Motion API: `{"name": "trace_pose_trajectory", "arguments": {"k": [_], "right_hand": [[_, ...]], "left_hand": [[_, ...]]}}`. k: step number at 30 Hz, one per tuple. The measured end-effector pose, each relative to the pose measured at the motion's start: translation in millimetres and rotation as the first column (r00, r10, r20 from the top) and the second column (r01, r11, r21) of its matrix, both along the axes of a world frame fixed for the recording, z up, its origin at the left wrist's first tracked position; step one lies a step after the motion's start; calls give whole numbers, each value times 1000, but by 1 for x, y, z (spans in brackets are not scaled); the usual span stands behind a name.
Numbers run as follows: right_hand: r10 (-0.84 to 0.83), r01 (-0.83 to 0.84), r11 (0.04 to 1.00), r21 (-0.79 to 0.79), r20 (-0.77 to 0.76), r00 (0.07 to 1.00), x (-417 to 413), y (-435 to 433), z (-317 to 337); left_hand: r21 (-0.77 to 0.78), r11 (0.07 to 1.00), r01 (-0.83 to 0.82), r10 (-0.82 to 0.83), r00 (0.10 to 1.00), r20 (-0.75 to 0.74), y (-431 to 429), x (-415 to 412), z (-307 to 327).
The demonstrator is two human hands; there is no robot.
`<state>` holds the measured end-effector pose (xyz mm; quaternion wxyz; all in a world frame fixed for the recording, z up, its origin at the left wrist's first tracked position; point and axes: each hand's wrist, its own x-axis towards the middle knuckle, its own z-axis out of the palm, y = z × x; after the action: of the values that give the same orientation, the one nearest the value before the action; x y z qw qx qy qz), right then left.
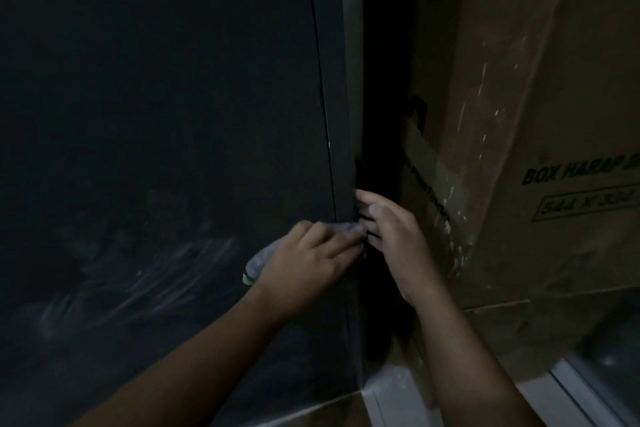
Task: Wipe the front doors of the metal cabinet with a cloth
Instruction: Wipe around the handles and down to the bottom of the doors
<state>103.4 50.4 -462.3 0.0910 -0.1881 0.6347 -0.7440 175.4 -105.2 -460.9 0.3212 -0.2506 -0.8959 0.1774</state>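
The dark metal cabinet door (156, 114) fills the left and middle of the view, with pale wipe streaks low on its face. My left hand (311, 258) presses a light grey cloth (266, 255) against the door near its right edge. My right hand (391, 236) rests at that same edge with fingers reaching around the cabinet's side, fingertips meeting those of the left hand. Part of the cloth is hidden under my left hand.
A tall brown cardboard box (519, 132) with printed lettering stands close to the right of the cabinet, leaving a narrow dark gap (377, 114). A pale wall strip (349, 10) shows behind. A light floor edge (388, 392) lies at the bottom.
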Motion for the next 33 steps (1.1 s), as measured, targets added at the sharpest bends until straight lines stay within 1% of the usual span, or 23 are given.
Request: {"name": "trace_pose_trajectory", "arguments": {"k": [2,4,6,8,10,11,12,14,16,17,18,20,21,23,25,26,27,29,30,31,33], "right_hand": [[-54,64,993,97,-98,994,4,-6,-3],[-107,143,972,186,-190,976,9,-13,-9],[-133,194,953,232,-255,958,12,-18,-16],[-141,216,946,242,-291,946,13,-20,-18],[-171,253,936,246,-310,935,14,-22,-17],[-206,298,921,250,-338,918,17,-25,-16],[-254,361,901,239,-383,888,22,-29,-14],[-345,473,867,159,-493,799,36,-41,-10],[-354,510,852,116,-589,726,51,-55,-5],[-324,508,851,133,-628,707,57,-60,-4],[-287,504,848,164,-659,696,62,-66,-3],[-197,503,830,242,-717,668,70,-72,-3],[-140,497,823,277,-748,649,73,-75,-5],[-38,448,832,328,-771,636,81,-81,-8],[10,415,833,366,-760,650,87,-86,-11],[21,414,825,385,-753,657,89,-89,-11],[30,418,814,403,-748,663,90,-91,-12],[41,430,793,432,-743,668,91,-94,-13],[45,442,780,442,-745,665,90,-96,-13],[48,459,766,450,-752,657,90,-97,-14],[54,487,745,456,-768,638,88,-99,-17]], "left_hand": [[-113,994,-9,24,991,135,1,4,-22],[-186,982,-27,72,968,242,-5,12,-40],[-178,983,-41,89,959,271,-15,21,-47],[-119,990,-74,100,968,232,-31,32,-44],[-28,992,-120,123,980,153,-50,45,-35],[35,990,-138,133,985,109,-62,53,-29],[116,983,-143,137,989,57,-72,61,-22],[292,949,-116,134,990,-45,-89,73,-4],[434,899,-54,150,970,-190,-105,84,21],[442,895,-55,200,937,-287,-113,90,37],[447,891,-81,273,882,-383,-120,98,52],[498,866,-38,356,746,-563,-135,113,77],[555,832,-4,403,692,-599,-143,118,83],[618,785,39,466,619,-632,-151,126,86],[673,739,22,532,593,-604,-151,128,77],[703,711,-6,565,599,-567,-148,126,70],[728,684,-43,592,616,-520,-144,123,61],[736,666,-122,583,700,-412,-137,119,41],[709,684,-171,561,746,-360,-134,119,29],[654,721,-229,530,791,-307,-133,121,14],[499,801,-332,462,872,-161,-134,128,-20]]}}
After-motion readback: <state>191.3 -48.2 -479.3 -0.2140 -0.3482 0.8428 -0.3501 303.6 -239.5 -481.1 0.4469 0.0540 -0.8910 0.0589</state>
